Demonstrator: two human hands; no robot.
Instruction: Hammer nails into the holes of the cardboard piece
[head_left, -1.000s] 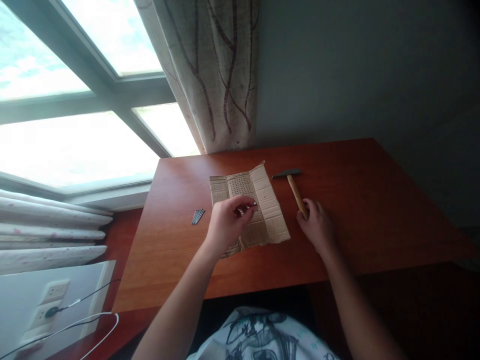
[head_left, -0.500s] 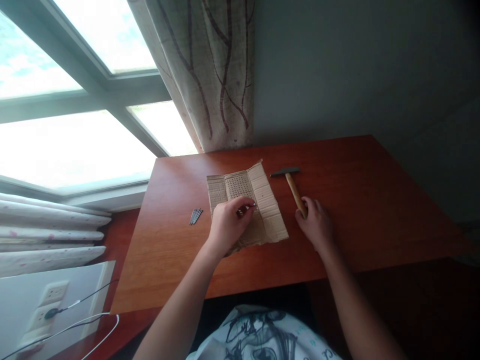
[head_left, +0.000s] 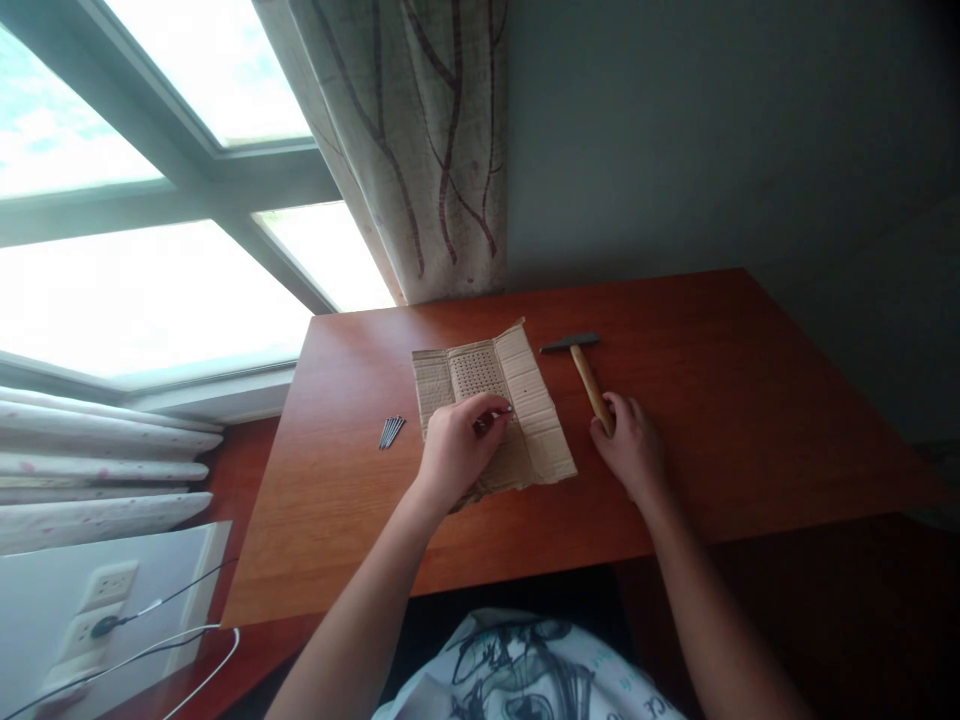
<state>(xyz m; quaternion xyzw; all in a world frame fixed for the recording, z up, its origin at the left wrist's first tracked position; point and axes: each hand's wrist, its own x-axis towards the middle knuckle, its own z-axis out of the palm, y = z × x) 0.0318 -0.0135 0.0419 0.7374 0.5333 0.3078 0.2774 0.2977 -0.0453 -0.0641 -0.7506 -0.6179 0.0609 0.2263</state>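
A sheet of creased cardboard (head_left: 544, 430) lies on the wooden table, its far middle panel dotted with rows of small holes. Over its near part is my left hand (head_left: 461, 440), thumb and fingers pinched on a nail; only a small shiny end (head_left: 510, 408) shows at the fingertips. My right hand (head_left: 630, 445) is closed around the lower end of a hammer's wooden handle (head_left: 589, 382). The hammer lies on the table to the right of the cardboard, its dark metal head (head_left: 570, 343) pointing away from me. Left of the cardboard rests a small bunch of nails (head_left: 391, 432).
The table (head_left: 750, 400) reaches a wall at the back. A window (head_left: 150, 300) and patterned curtain (head_left: 427, 150) border its far left. Low on the left, cables (head_left: 180, 640) run from a wall socket (head_left: 112, 585).
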